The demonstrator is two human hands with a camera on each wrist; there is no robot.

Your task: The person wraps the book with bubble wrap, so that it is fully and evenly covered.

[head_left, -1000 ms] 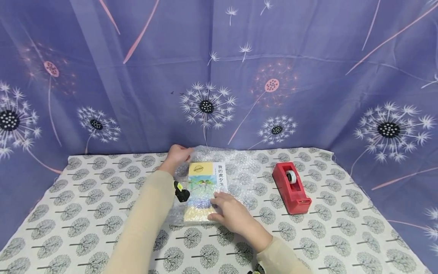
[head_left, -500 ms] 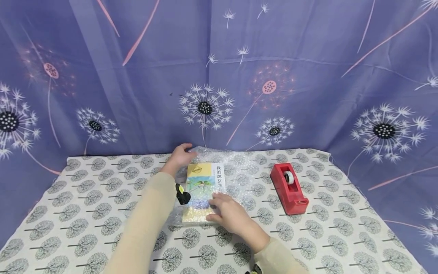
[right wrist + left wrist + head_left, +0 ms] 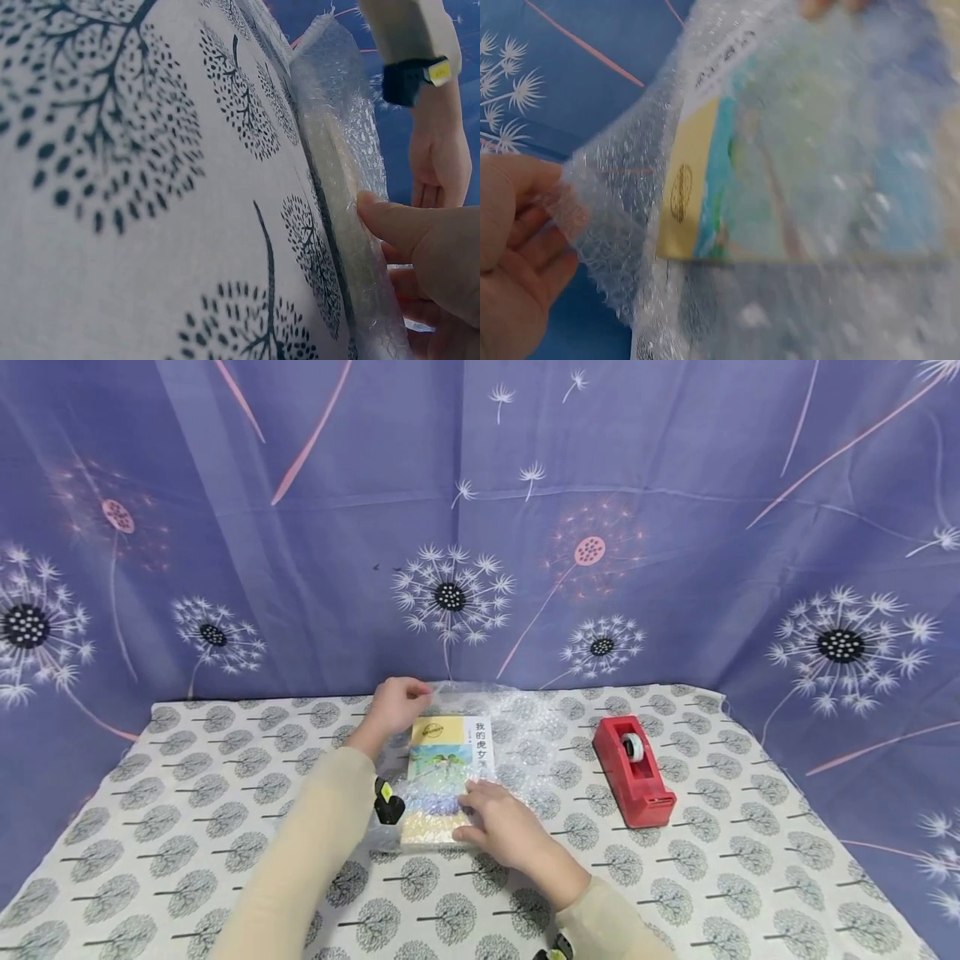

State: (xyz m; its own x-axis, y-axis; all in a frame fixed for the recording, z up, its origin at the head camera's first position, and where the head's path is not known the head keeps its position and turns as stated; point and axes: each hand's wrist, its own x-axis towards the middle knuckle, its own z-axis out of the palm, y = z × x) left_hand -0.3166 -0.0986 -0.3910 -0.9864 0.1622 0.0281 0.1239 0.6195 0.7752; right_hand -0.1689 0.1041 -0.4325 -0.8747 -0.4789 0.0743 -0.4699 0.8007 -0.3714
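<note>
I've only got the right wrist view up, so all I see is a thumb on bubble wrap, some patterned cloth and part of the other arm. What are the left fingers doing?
Observer: In the left wrist view, the left hand pinches a corner of the bubble wrap.
Operator: Got it. And what's that flat thing the wrap is around or over?
Observer: A book; the head view shows its cover, with a yellow panel above a painted scene.
Operator: Anything off to the right of it?
Observer: Yes, a red tape dispenser, standing apart from the bubble wrap.
</note>
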